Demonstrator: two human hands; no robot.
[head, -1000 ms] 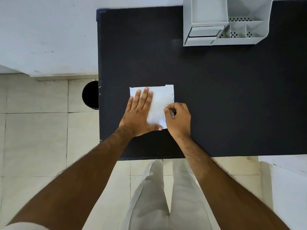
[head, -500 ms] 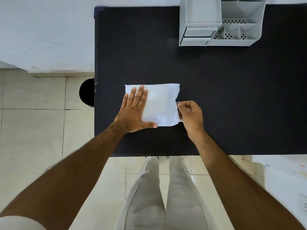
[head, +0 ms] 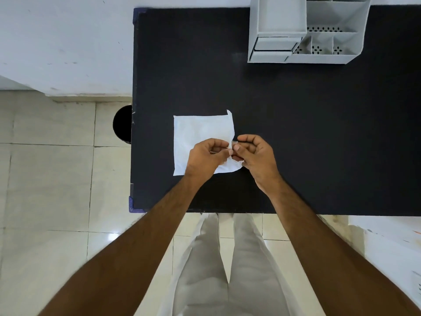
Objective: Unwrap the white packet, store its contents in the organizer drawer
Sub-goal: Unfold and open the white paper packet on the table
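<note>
A white paper packet (head: 200, 131) lies flat on the black table (head: 296, 124), near its front left part. My left hand (head: 208, 157) rests on the packet's lower right area, thumb and fingers pinching its right edge. My right hand (head: 255, 156) meets it from the right and pinches the same edge, where a small flap stands up. The packet's contents are hidden. A grey plastic organizer (head: 305, 30) with a small shut drawer (head: 273, 45) at its left front stands at the table's far edge.
The table's left edge (head: 132, 110) runs beside a tiled floor, with a round black bin (head: 123, 124) just off it. A white wall lies behind. A white surface (head: 391, 247) shows at the lower right. My legs stand below the table's front edge.
My left hand has lifted from lying flat on the packet and moved right to pinch its right edge beside my right hand. The packet's right flap has been pulled out.
</note>
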